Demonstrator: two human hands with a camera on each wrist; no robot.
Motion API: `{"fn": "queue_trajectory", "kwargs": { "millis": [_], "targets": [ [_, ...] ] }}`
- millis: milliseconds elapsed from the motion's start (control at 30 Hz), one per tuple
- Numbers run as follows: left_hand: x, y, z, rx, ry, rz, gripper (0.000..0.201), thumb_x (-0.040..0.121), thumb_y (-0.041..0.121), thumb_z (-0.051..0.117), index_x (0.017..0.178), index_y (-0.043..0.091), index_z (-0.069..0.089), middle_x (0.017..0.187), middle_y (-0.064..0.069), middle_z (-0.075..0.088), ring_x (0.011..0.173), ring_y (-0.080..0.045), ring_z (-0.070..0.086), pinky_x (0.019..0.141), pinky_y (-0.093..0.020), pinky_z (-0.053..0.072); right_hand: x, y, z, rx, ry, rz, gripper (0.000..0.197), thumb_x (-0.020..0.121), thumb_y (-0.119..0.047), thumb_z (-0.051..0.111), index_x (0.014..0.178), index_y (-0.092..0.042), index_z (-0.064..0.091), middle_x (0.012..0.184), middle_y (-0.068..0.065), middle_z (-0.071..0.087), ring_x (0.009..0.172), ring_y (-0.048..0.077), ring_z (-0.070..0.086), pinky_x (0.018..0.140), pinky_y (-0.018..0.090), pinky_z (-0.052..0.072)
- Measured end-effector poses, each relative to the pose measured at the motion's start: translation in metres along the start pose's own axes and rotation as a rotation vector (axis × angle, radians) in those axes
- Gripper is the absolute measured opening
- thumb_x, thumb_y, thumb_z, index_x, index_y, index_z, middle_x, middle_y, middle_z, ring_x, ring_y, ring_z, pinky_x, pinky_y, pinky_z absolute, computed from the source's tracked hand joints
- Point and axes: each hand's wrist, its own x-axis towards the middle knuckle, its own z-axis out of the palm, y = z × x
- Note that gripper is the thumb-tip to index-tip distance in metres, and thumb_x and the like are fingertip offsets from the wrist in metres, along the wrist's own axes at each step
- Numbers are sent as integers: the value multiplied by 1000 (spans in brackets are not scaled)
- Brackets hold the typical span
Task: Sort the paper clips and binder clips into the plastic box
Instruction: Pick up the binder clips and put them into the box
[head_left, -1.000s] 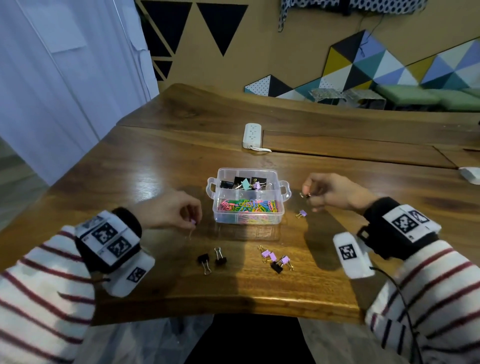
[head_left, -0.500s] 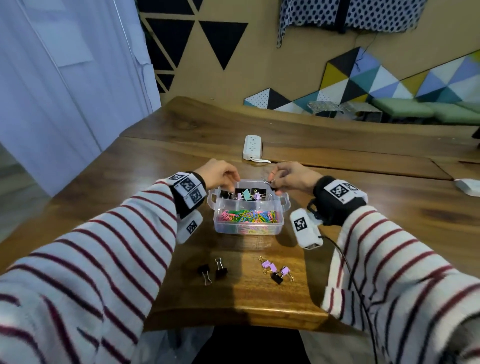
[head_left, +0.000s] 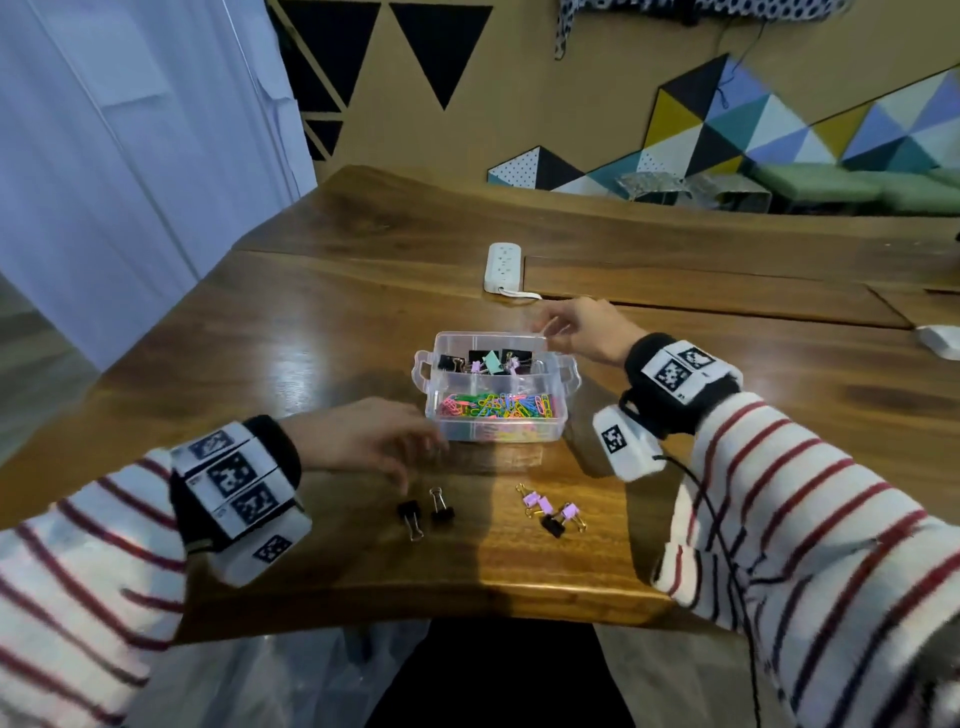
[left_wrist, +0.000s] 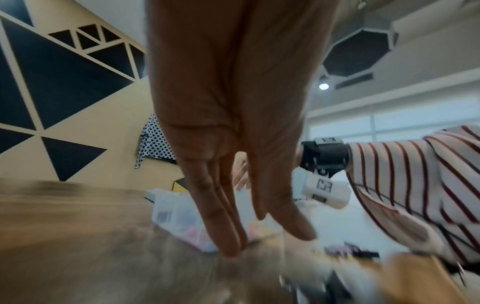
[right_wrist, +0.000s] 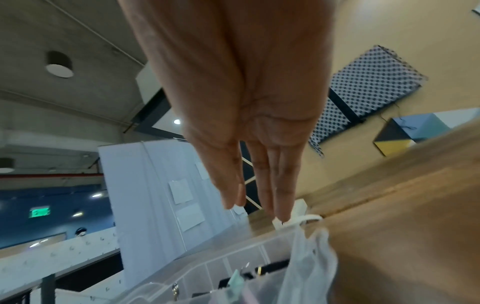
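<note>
A clear plastic box (head_left: 496, 431) stands mid-table, with binder clips in its far compartment and coloured paper clips (head_left: 498, 405) in the near one. My left hand (head_left: 410, 457) hovers open just left of the box's front corner, above two black binder clips (head_left: 426, 514) on the table; its straight fingers (left_wrist: 228, 236) hold nothing. My right hand (head_left: 550, 325) is open over the box's far right corner, its fingers (right_wrist: 280, 201) straight and empty. A small cluster of purple and black binder clips (head_left: 553, 514) lies in front of the box (right_wrist: 233, 273).
A white power strip (head_left: 503, 267) lies behind the box. A white object (head_left: 943, 340) sits at the table's far right edge. The table's front edge (head_left: 467, 597) is close to the loose clips. A white curtain hangs on the left.
Both hands were over the box's far compartment half a second ago. My left hand has drawn back toward the black clips near the front. My right hand stays by the far right corner, now open.
</note>
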Motion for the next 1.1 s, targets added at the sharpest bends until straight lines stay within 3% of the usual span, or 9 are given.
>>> {"fn": "queue_trajectory", "kwargs": {
  "millis": [100,200,300,400,467,600,733,933,1100],
  "targets": [
    [-8,-7,16,81,-117,-12,71,76,14,71,137,30,39,121,7,36,91,7,41,65,7,37,-31,6,-6,-112,34,-108,18,85,-3,56,99,-11,62,85,3,62,79,17,57,71,19,42],
    [-4,-9,27,105,-131,10,75,75,12,71,137,35,36,118,11,28,101,-3,41,65,4,38,-70,8,3,-237,-116,-164,15,84,-4,56,95,-12,63,76,-2,61,67,10,56,59,12,39],
    [3,-2,31,157,-118,56,71,73,16,73,134,34,39,122,9,31,105,-4,38,83,-13,42,-99,7,23,-289,-322,-136,16,83,-27,63,93,-17,57,83,-1,63,79,18,58,71,25,45],
    [9,6,35,161,-83,52,58,76,18,70,127,28,45,122,2,38,105,-13,47,88,-30,47,-117,2,49,-444,-409,-35,57,75,-61,57,110,-16,47,114,5,55,103,25,55,86,33,45],
    [11,10,39,175,-80,49,48,79,20,67,122,24,47,119,0,40,104,-17,49,88,-32,47,-125,-4,63,-490,-386,4,81,73,-65,55,130,-13,33,137,7,41,119,31,49,96,41,44],
    [12,13,41,178,-60,77,27,81,23,65,105,22,52,100,6,38,93,-13,49,75,-23,40,-125,-2,76,-331,-326,-4,63,75,-44,67,120,-11,39,126,10,45,112,32,52,89,39,44],
    [10,14,40,220,-80,46,32,83,32,63,110,19,50,98,6,37,94,-15,50,76,-26,41,-124,0,75,-201,-263,-29,29,78,-23,69,98,-18,49,111,8,55,99,25,55,78,31,41],
    [7,15,39,244,-80,44,33,83,32,61,107,12,50,98,4,41,87,-11,47,75,-25,43,-122,8,73,-113,-196,33,20,82,-8,63,92,-22,52,110,5,61,94,20,61,70,16,45],
    [7,19,42,285,-77,-5,30,80,26,61,102,8,50,95,4,37,82,-11,40,65,-18,34,-125,19,66,35,-181,93,23,80,-5,64,75,-24,52,74,-5,61,62,2,63,54,5,42]
  ]
}}
